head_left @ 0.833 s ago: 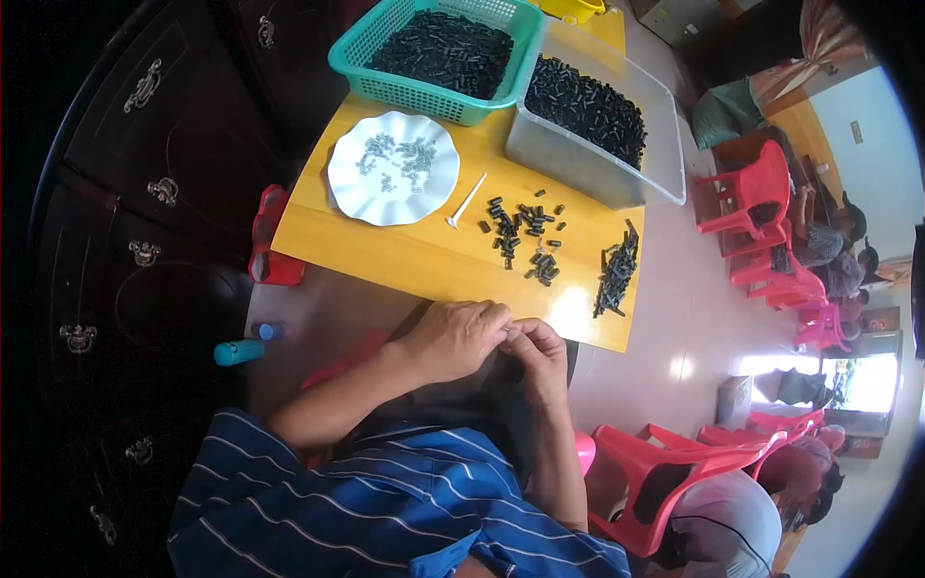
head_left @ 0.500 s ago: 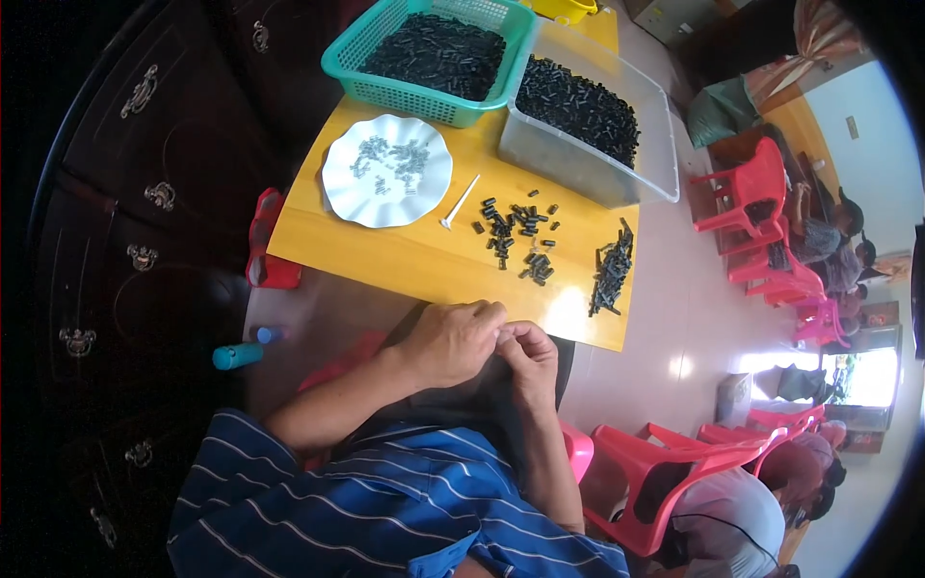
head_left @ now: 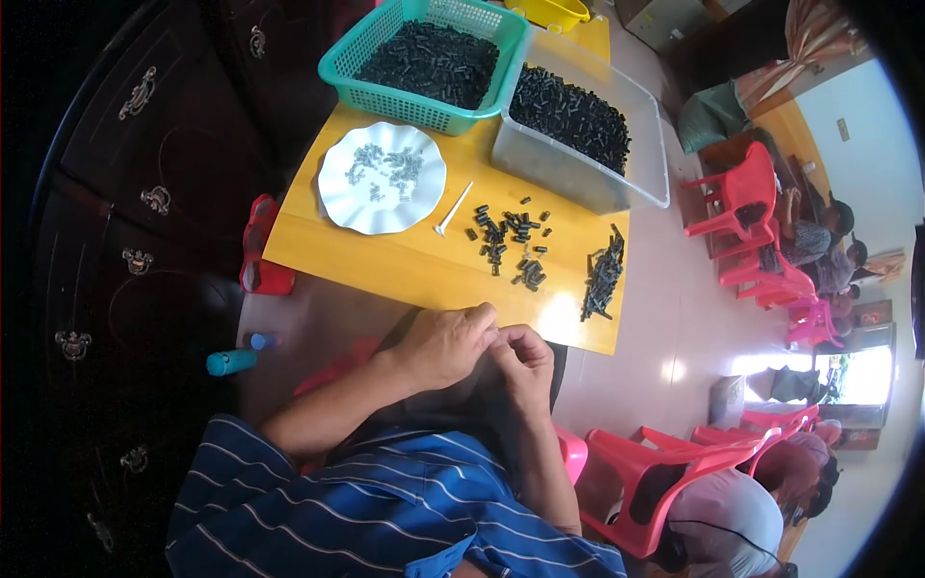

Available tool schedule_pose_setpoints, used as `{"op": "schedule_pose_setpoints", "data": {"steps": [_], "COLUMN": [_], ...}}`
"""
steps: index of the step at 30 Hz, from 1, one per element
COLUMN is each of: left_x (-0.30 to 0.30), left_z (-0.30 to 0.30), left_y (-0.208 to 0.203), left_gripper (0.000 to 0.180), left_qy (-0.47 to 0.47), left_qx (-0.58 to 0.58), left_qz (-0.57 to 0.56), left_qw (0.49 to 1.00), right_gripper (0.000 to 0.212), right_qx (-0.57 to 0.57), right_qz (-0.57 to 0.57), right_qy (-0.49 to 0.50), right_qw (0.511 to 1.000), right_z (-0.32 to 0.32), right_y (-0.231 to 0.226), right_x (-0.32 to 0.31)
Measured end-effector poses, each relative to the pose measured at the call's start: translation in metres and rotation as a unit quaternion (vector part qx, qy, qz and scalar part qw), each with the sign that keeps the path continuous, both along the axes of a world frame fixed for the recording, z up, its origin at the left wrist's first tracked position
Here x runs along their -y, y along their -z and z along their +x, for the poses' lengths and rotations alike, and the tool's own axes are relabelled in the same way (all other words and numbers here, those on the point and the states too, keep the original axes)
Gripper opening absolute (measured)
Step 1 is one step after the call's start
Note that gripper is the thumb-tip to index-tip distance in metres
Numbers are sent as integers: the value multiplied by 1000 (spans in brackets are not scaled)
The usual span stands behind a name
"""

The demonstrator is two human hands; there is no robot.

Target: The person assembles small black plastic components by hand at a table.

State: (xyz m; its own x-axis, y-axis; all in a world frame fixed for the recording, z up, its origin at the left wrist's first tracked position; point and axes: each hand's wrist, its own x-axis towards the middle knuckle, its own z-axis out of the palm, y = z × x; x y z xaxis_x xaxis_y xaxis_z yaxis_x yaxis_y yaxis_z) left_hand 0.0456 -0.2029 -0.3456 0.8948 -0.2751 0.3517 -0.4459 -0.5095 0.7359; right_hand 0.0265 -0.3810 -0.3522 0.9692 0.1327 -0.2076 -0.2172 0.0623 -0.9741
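Observation:
My left hand [head_left: 446, 347] and my right hand [head_left: 525, 364] meet above my lap, just off the table's front edge. Both are closed, fingertips pinched together; whatever lies between them is too small and covered to make out. On the yellow table [head_left: 385, 265] before them is a loose scatter of short black tubes [head_left: 496, 231]. A denser pile of longer, thin black pieces [head_left: 603, 275] lies by the right edge. To the left, a white scalloped plate [head_left: 381, 214] bears small clear pieces [head_left: 400, 166]. Beside it rests a thin white stick [head_left: 454, 208] with a wider end.
A green basket [head_left: 409, 108] and a clear plastic bin [head_left: 559, 159], both full of black pieces, stand at the back. Dark drawers [head_left: 135, 193] rise at left. A turquoise bottle [head_left: 231, 362] is on the floor. Red chairs [head_left: 626, 462] and seated people are at right.
My hands stay pinched together in nearly the same place, with a slight shift of the fingers. The whole view has moved a little; the things on the table look unchanged.

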Motion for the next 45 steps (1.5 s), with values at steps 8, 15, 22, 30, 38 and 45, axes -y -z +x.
{"op": "schedule_pose_setpoints", "data": {"steps": [8,15,22,30,38,45], "left_x": [-1,1,0,4,3,3], "left_z": [2,-1,-5,-5,1,1], "left_y": [-4,-10,-9,1,0,0], "left_gripper": [7,8,6,4,12,8], "left_qy": [29,22,26,9,6,-24], "left_qx": [-19,8,-49,-52,-5,13], "left_qz": [-65,-37,-4,-27,-51,-16], "left_qw": [997,999,998,998,999,999], "right_gripper": [2,2,1,2,1,10], "right_qx": [-28,-34,-40,26,35,202], "right_qz": [84,111,115,62,27,-348], "right_qy": [10,-36,-49,-19,-16,77], "right_qw": [996,993,991,998,999,912], "right_z": [4,7,8,4,21,97], "right_y": [3,0,4,2,-10,-11], "right_x": [4,4,3,-4,8,42]}}
